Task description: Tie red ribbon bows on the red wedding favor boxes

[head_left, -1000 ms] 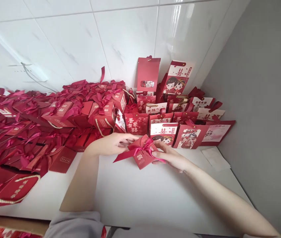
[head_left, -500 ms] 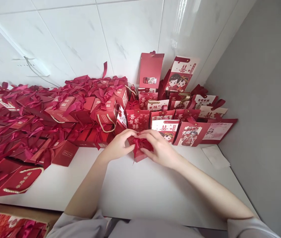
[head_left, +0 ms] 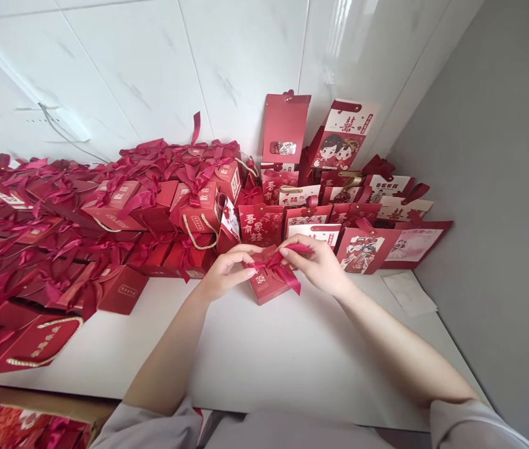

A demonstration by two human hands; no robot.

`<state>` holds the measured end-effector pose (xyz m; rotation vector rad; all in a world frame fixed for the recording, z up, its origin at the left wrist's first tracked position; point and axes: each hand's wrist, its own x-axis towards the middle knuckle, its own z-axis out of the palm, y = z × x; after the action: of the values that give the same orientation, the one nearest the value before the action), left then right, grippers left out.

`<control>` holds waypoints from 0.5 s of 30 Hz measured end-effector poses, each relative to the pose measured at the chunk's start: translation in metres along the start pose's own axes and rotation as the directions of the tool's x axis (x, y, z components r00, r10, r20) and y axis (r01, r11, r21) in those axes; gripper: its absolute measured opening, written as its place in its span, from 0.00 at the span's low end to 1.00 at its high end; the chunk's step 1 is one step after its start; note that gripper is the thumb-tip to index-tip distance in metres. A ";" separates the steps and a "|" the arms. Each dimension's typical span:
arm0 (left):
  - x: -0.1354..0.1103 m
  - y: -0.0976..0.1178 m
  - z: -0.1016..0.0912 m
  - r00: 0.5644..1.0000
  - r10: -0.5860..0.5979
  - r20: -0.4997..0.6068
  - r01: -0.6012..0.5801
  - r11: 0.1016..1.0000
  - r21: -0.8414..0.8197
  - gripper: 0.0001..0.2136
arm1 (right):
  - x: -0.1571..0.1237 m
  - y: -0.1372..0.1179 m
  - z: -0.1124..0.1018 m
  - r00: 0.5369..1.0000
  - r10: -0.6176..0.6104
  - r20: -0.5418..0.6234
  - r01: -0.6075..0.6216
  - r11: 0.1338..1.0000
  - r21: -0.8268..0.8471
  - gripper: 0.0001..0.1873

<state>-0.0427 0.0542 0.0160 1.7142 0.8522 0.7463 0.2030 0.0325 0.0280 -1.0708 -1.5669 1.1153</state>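
A small red gift box [head_left: 268, 289] sits on the white table in front of me, with gold print on its near face. Across its top runs a dark red ribbon [head_left: 279, 269], crossed or knotted at the middle, one tail hanging over the near right side. My left hand [head_left: 227, 273] is at the box's left, thumb and fingers pinching the ribbon's left part. On the other side my right hand [head_left: 315, 262] pinches the ribbon between thumb and forefinger, drawing a loop out to the right above the box.
Rows of finished-looking red boxes with ribbons [head_left: 119, 206] crowd the left and back. Upright red and white gift bags [head_left: 261, 226] stand just behind my hands. White paper [head_left: 409, 293] lies at right, by a grey partition [head_left: 493, 206]. A carton [head_left: 77, 408] is at lower left.
Both hands were close together over the box top. Now they have moved apart, the right hand going right with ribbon, and more of the box and the ribbon knot shows.
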 end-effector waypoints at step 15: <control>0.004 -0.022 0.000 0.991 0.093 -0.099 -0.097 0.994 -0.045 0.17 | 0.002 -0.002 -0.006 0.896 0.201 0.396 -0.309 0.922 0.232 0.20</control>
<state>-0.0443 0.0620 -0.0053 1.6949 0.8153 0.9139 0.2083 0.0355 0.0311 -0.9230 -1.5004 1.7538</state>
